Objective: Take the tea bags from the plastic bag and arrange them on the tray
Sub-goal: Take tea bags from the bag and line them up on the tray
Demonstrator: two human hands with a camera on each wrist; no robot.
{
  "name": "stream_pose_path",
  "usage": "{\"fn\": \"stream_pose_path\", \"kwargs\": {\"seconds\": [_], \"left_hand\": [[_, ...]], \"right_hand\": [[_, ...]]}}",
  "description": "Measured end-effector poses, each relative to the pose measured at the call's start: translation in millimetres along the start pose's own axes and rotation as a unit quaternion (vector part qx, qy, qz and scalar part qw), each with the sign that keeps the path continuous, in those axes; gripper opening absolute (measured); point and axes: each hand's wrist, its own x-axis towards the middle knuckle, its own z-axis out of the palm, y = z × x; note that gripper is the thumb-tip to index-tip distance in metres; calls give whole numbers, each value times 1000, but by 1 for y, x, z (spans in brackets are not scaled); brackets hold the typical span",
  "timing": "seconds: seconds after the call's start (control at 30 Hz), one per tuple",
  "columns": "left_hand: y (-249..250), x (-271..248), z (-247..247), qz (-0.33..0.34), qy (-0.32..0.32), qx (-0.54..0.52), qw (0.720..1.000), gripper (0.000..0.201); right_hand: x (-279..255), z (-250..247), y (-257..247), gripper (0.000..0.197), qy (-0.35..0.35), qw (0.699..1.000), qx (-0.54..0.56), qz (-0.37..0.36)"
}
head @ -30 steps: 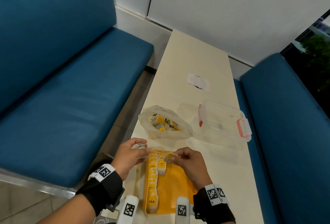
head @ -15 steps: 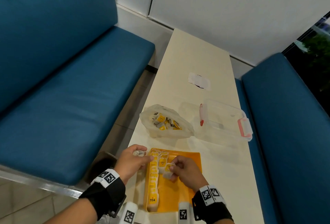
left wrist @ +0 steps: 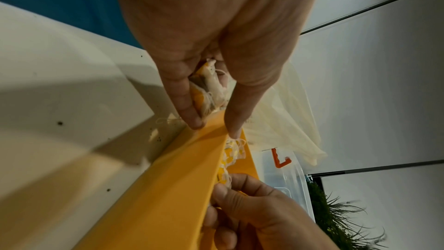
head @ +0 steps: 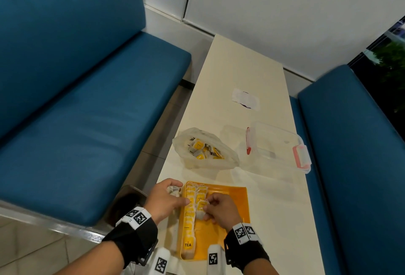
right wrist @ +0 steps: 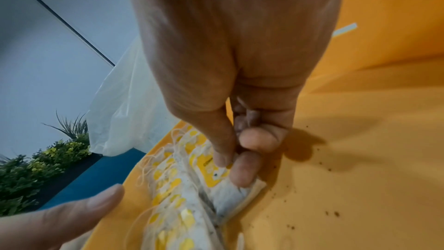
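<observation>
The right hand pinches one tea bag between thumb and curled fingers, pressing it down onto the floor of the yellow tray. This bag lies at the near end of a short second row, just right of a long row of tea bags that runs along the tray's left wall. The bags in that row overlap one another, white paper with yellow tags, and the nearest tag reads "TEA". Loose white strings trail from the row toward the tray's far edge.

The left hand sits at the tray's left rim, fingers and thumb closed around a small bunch of spare tea bags. Its fingertips touch the rim near the tray's far left corner.

The right half of the tray is bare yellow, with dark tea crumbs scattered on it.

Beyond the tray's far edge, on the cream table, lies the clear plastic bag, open and holding more tea bags. To the right of the bag, well beyond the tray, stands a clear plastic box with red clips. Farther still from the tray lies a white paper scrap. Blue padded benches flank the table on both sides of the tray.
</observation>
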Motion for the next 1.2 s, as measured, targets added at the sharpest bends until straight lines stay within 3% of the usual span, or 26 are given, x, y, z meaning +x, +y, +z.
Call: {"fn": "stream_pose_path", "kwargs": {"seconds": [0.47, 0.6, 0.67, 0.73, 0.83, 0.93, 1.2], "left_hand": [[3, 0, -2, -10, -15, -4, 1000, 47], [10, -4, -7, -52, -26, -99, 993, 25], [15, -5, -13, -87, -33, -206, 974, 19], [22, -7, -19, -112, -46, -318, 940, 25], [33, -9, -23, -126, -64, -395, 908, 34], [41, -11, -23, -136, -72, -405, 901, 34], [53, -19, -15, -139, -92, -386, 907, 33]], "right_hand": [[7, 16, -11, 26, 48, 997, 30, 48], [1, 15, -17, 25, 63, 996, 31, 47], [-5, 10, -22, 22, 90, 996, -21, 8], [-14, 4, -33, 18, 118, 988, -72, -62], [-35, 2, -57, 23, 104, 975, -64, -185], [-48, 8, -72, 24, 50, 963, -49, -259], [-45, 17, -72, 31, 30, 947, -73, -311]]}}
